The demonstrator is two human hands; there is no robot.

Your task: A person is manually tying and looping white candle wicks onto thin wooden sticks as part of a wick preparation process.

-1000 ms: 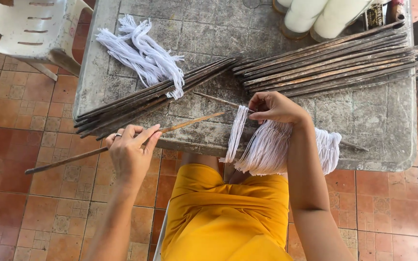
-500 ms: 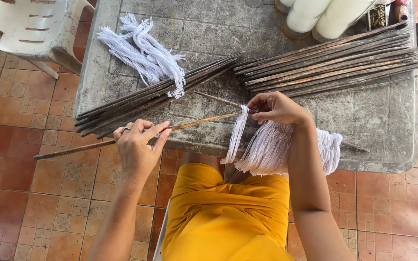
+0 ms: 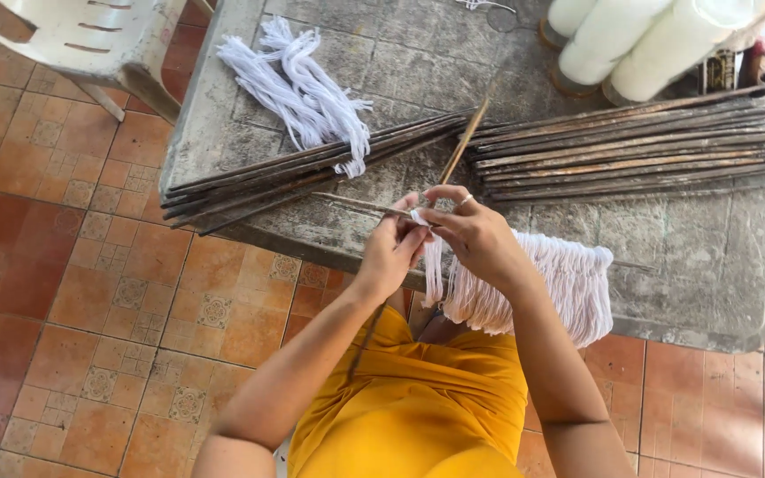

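Stone table [image 3: 692, 257]: sticks [image 3: 630, 146], white threads [image 3: 551, 283]

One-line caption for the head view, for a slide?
Both hands, left hand and right hand, pinch white strings around a thin stick over a stone table.

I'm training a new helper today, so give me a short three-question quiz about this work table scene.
1. True or false: both hands meet at the thin wooden stick.
2. What drapes over the left pile of dark wooden sticks: A) loose bundle of white cotton threads, B) cloth?
3. Which white things stand at the grey stone table's far right corner?

Key: 1 true; 2 A; 3 large white thread cones.
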